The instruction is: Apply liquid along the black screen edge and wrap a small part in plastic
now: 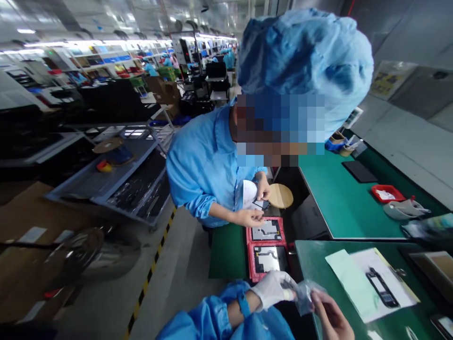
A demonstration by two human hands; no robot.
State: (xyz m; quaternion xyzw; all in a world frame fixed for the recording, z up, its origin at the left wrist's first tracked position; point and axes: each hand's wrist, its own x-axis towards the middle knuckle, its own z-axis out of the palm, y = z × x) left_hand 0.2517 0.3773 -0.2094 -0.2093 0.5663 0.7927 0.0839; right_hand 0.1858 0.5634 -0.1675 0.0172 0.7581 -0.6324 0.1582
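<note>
My left hand (274, 289), in a white glove, is closed at the left edge of a small clear plastic bag (306, 296). On the bag's other side, my bare right hand (329, 314) pinches it between thumb and fingers. What the bag contains, if anything, I cannot make out. Just beyond my left hand lies a red-framed tray (251, 264) with a black and silver flat part in it. A second red-framed tray (282, 225) with a similar part adjoins it, under a co-worker's hand (249, 217).
A co-worker in a blue smock (203, 160) bends over the trays. On the green bench (311, 257) at right lie papers (357, 295) and a black frame-shaped part (382, 288). A red dish (398, 191) stands farther back. A grey cart (138, 184) is at left.
</note>
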